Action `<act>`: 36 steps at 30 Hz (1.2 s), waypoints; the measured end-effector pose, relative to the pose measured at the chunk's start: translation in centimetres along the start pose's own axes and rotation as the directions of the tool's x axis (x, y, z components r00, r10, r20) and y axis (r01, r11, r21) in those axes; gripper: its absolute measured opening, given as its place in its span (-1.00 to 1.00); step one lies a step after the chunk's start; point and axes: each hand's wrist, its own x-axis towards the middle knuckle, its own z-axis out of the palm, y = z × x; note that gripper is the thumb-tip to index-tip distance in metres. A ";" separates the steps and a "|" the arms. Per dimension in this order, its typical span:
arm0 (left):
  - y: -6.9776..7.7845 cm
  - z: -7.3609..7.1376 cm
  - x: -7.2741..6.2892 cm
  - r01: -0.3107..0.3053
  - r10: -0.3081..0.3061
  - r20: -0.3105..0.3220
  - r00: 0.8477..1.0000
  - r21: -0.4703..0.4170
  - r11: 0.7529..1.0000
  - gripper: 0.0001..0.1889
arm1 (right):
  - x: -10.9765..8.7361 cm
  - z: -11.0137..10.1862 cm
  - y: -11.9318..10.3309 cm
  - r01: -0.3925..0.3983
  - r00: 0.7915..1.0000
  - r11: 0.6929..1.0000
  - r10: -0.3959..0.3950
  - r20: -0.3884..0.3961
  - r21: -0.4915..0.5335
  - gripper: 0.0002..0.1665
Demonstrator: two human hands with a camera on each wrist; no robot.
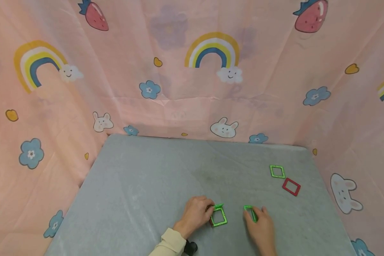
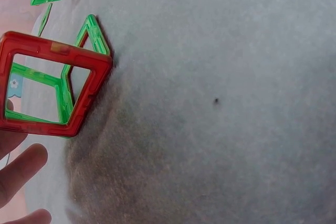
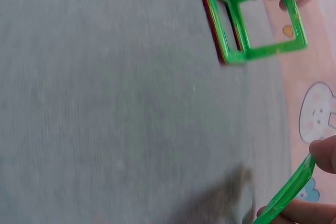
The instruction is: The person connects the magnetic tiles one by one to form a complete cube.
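Across the lower half of the head view, a grey cloth-covered table (image 1: 140,185) spreads below a pink printed fabric wall (image 1: 121,71). Its far edge runs nearly level through mid-frame; the side edges slant outward toward the lower corners. Bare grey surface extends from the hands toward the left edge and the far edge. A narrower gap separates the two hands.

A green-and-red assembly of square plastic frame tiles (image 1: 224,215) is located at lower centre. One green tile faces the head camera, its lower border rising slightly to the right; another green piece at the upper side shows nearly edge-on. In the left wrist view, a red tile of the assembly faces the camera at the left. The squares present no distinct long axis.

The left hand (image 1: 196,211) grips the assembly at its left side. The right hand (image 1: 261,225) pinches a single green square plastic frame tile (image 1: 254,216) between thumb and fingers, apart from the assembly. In the right wrist view, this tile appears edge-on, its profile running from the bottom edge up toward the right.

At the right of the head view, a loose green square frame (image 1: 277,177) lies just beside a loose red square frame (image 1: 293,182), which is turned cornerwise.
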 end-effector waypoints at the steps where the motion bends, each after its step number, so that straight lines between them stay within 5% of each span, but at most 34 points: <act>1: 0.0 0.0 0.0 0.003 -0.003 0.002 1.000 -0.001 1.000 -0.94 | -0.1 0.1 -0.2 -0.001 1.000 1.000 0.001 0.006 0.002 -0.41; 11: 0.0 0.1 0.0 0.011 -0.011 0.006 1.000 0.004 1.000 -0.95 | -0.8 1.5 -1.8 0.010 0.997 0.999 -0.012 0.072 0.037 -0.43; 24: 0.0 0.0 0.0 0.017 -0.018 0.020 1.000 0.013 1.000 -0.96 | -2.2 2.8 -3.1 0.113 0.992 0.984 -0.119 0.036 0.139 -0.52; 36: 0.1 -0.1 0.0 0.025 -0.025 0.032 0.999 0.016 1.000 -0.96 | -2.5 2.8 -4.3 0.073 0.991 0.989 -0.087 0.103 0.132 -0.48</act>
